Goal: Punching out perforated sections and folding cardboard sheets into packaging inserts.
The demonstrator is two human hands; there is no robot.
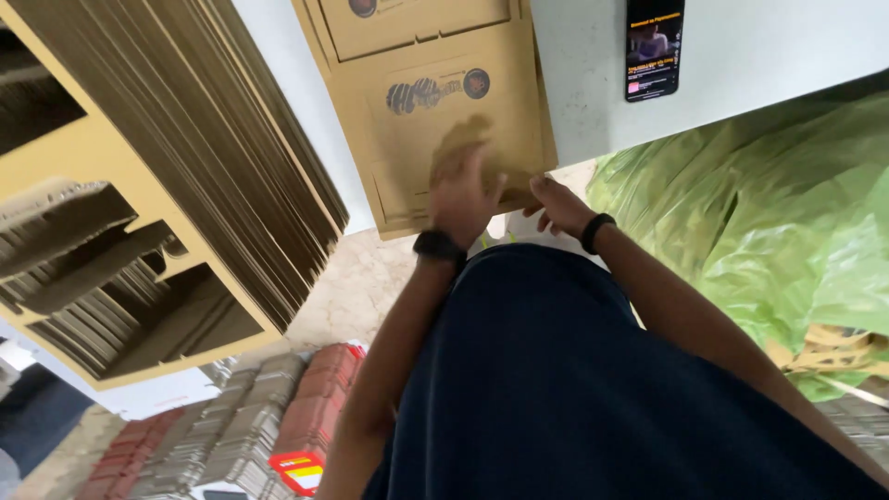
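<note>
A flat brown cardboard box blank (435,102) with a dark printed picture lies on the white table (759,46), its near edge hanging over the table's front. My left hand (460,185), blurred, presses flat on the blank's near part. My right hand (556,206) grips the blank's near edge from below at the right corner. Both wrists carry a dark band.
A thick stack of flat cardboard blanks (176,157) stands on edge at the left. A black phone (654,46) with a lit screen lies on the table. Green plastic bags (769,213) fill the right. Bundles of red and grey packs (269,426) lie on the floor.
</note>
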